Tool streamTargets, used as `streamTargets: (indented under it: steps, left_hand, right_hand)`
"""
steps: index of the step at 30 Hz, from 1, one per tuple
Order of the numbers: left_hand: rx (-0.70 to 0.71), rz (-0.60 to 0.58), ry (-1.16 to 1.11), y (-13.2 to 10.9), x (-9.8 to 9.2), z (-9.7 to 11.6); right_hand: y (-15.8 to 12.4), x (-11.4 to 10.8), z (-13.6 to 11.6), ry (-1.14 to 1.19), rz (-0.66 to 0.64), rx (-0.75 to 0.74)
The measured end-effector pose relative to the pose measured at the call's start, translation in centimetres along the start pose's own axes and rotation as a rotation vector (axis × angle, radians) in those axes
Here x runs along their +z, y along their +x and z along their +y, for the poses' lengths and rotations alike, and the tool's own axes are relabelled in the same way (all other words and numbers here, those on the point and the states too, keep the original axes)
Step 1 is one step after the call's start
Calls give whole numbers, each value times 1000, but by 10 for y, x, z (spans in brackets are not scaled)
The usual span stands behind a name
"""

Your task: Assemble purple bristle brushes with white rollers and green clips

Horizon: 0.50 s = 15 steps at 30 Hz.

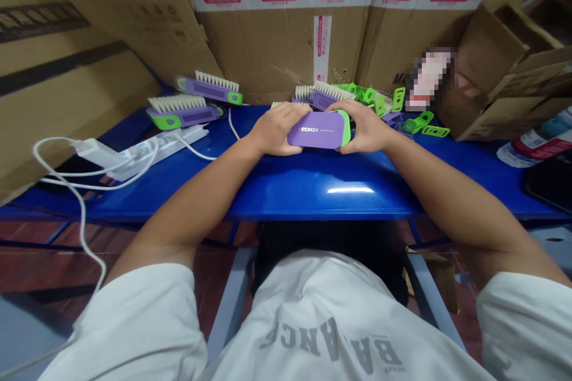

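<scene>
A white T-shirt (313,292) is nearest. Over the worktop (290,184), each grip, left hand (277,129) and right hand (364,125), clamps an end of the purple brush body (315,134); press evenly.

one head-worn camera looks forward and down at the nearby hands (277,126).

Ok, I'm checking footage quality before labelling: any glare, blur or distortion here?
Head view throughout: a glare streak on the blue table; lettering on the purple piece is fairly crisp; a pixelated block masks a pinkish item; towards the right edge, cardboard boxes look stretched, probably lens distortion.
</scene>
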<state>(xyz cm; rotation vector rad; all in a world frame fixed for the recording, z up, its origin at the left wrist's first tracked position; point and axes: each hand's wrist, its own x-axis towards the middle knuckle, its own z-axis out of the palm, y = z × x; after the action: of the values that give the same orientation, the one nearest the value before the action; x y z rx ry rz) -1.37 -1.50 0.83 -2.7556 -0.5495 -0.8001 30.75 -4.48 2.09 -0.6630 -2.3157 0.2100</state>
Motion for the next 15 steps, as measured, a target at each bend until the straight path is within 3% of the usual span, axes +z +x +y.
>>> streamTargets:
  steps: [15]
  left_hand:
    - [-130,-13,-40,2,1,1]
  right_hand:
    - [1,-6,-6,-4,44,72]
